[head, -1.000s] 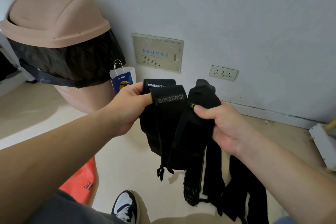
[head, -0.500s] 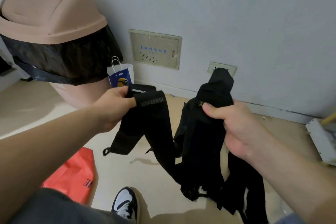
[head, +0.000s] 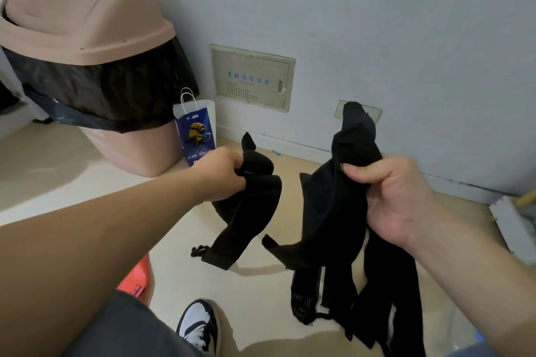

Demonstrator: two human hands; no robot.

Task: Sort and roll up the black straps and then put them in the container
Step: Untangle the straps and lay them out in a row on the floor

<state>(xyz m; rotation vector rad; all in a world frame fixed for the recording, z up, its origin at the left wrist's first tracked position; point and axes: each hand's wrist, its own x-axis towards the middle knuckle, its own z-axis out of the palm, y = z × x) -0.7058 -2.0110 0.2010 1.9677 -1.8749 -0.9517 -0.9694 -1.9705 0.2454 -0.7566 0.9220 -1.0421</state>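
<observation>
My left hand grips two short black straps by their top ends; they hang free above the floor, one with a small clip at its lower end. My right hand grips a thicker bundle of several black straps near its upper end. That bundle droops down to the right, and its tails reach the floor beside my leg. A gap of bare floor separates the two groups. The container named in the task is not clearly identifiable in view.
A pink swing-lid bin with a black liner stands at the left. A small blue paper bag leans beside it. A wall panel and a socket are behind. An orange item and my shoe lie below.
My hands have pulled apart: the left one drew its two straps out of the bundle to the left, and the right one kept the rest. The straps no longer overlap.
</observation>
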